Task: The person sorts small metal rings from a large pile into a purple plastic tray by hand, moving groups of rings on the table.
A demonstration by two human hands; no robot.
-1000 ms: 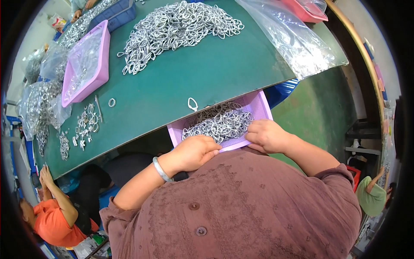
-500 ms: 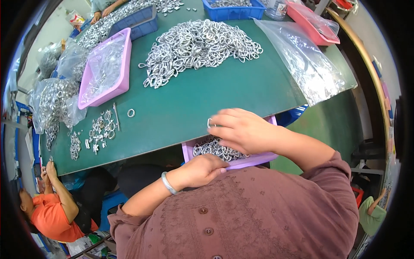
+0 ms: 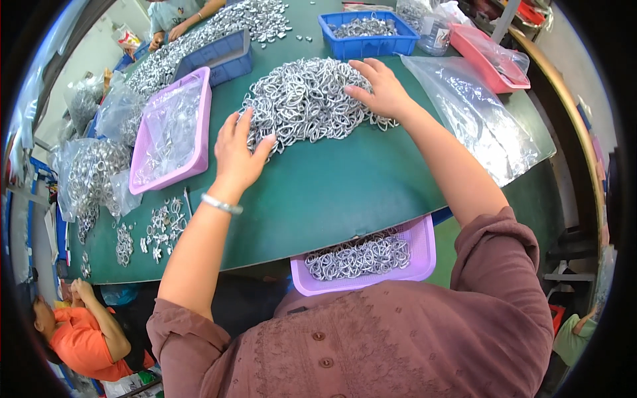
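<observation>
The green-topped worktable (image 3: 358,179) dominates, a wide strip of its surface spanning heap to front edge. A clear plastic bag (image 3: 478,119) overhangs its right edge. The heap of silver metal links (image 3: 305,99) sits mid-table, between both hands; the lilac tray (image 3: 202,136) stands left of it. Partly hidden by the front edge, the purple mesh basket (image 3: 424,252) holds more links. The left hand (image 3: 239,152), fingers spread, meets the heap's left edge; the right hand (image 3: 383,93), likewise unclenched, its right edge. Firm contact can't be told.
</observation>
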